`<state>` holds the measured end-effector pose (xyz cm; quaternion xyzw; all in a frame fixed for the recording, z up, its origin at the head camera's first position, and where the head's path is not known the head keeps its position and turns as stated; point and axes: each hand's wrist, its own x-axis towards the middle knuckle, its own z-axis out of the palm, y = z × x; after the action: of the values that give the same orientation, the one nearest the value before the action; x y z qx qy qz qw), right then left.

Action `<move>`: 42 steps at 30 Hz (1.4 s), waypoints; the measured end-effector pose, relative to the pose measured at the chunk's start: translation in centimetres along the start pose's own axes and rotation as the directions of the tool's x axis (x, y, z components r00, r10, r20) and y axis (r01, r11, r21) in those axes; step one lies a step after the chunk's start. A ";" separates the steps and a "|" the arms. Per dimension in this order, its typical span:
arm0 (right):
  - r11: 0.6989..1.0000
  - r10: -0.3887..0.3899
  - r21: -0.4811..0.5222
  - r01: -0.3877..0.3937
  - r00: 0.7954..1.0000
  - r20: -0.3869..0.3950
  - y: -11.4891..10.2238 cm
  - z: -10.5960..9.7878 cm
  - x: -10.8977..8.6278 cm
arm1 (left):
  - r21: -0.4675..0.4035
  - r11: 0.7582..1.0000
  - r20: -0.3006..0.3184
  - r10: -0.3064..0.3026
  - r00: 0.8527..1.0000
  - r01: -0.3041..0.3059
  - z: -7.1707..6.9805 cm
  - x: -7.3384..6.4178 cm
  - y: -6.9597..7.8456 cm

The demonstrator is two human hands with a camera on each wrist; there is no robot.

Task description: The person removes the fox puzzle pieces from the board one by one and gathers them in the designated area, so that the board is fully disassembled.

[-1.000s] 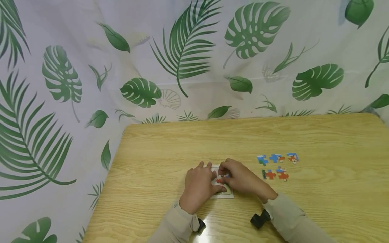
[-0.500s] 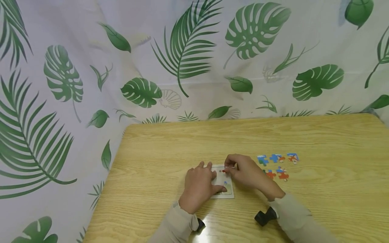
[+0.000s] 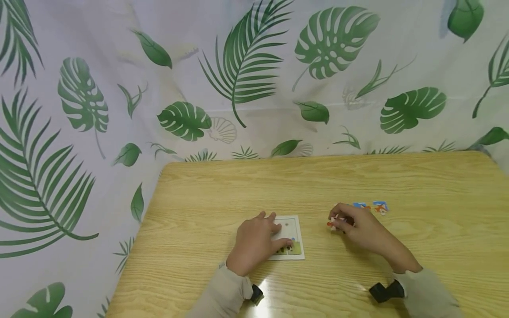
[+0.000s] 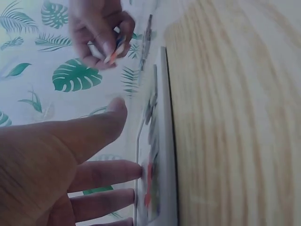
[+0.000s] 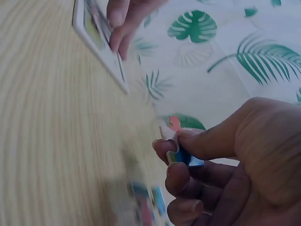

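Observation:
My left hand lies over a white-framed puzzle board, its fingers spread and extended. Some fitted pieces with a green and yellow print show along the board's near side; the left part is hidden under the hand. In the left wrist view, fingertips meet the board's face near a red patch. To the right of the board, my right hand pinches a jigsaw piece between thumb and fingers. That piece has blue, white and red on it, and its red knob sticks out past the thumb.
Loose jigsaw pieces in blue and orange lie on the wooden table beyond the right hand; others appear below it in the right wrist view. A leaf-print cloth hangs behind the table.
The right hand has moved right, away from the board, with a piece in its fingers, and now covers some of the loose pieces. The left hand has stayed on the board, shifting slightly left.

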<state>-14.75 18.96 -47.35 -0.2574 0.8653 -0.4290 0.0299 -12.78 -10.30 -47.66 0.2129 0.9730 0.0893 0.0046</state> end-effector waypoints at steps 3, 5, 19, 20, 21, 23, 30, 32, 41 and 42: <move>0.998 -0.025 -0.057 0.022 0.998 -0.050 1.0 -0.9 -1.3 | -0.082 0.996 -0.019 0.036 0.999 -0.037 0.0 -0.2 -0.5; 0.997 0.001 -0.077 -0.006 0.998 -0.068 1.5 -1.6 -2.3 | -0.119 0.991 -0.029 0.055 0.998 -0.058 0.0 -0.3 -0.9; 0.984 0.176 -0.009 -0.178 0.978 -0.109 5.5 -7.2 -5.9 | -0.115 0.993 0.129 0.050 0.990 -0.035 -1.4 -2.7 -3.8; 0.982 0.188 -0.013 -0.191 0.977 -0.099 5.6 -7.3 -6.0 | -0.128 0.991 0.145 0.052 0.988 -0.034 -1.3 -2.9 -4.0; 0.979 0.200 -0.022 -0.203 0.976 -0.091 5.7 -7.4 -6.0 | -0.139 0.990 0.157 0.057 0.986 -0.035 -1.3 -3.1 -4.2; 0.974 0.220 -0.042 -0.224 0.973 -0.075 5.8 -7.4 -6.1 | -0.156 0.987 0.167 0.068 0.984 -0.041 -1.1 -3.3 -4.5; 0.939 0.317 -0.118 -0.323 0.946 -0.064 6.4 -7.0 -6.0 | -0.156 0.986 0.120 0.076 0.990 -0.056 -1.0 -3.3 -4.7; 0.929 0.330 -0.148 -0.339 0.940 -0.084 6.5 -7.0 -6.1 | -0.155 0.986 0.109 0.075 0.991 -0.057 -1.0 -3.3 -4.6; 0.922 0.272 -0.240 -0.303 0.950 -0.155 6.6 -6.2 -5.8 | -0.169 0.984 0.119 0.081 0.990 -0.061 -0.6 -3.1 -4.0; 0.921 0.270 -0.244 -0.303 0.950 -0.158 6.6 -6.1 -5.8 | -0.175 0.982 0.121 0.086 0.989 -0.064 -0.5 -3.0 -3.9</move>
<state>-14.15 29.44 -49.47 -0.1031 0.9435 -0.3150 0.0052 -11.66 -15.13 -47.90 0.2534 0.9507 0.1588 0.0821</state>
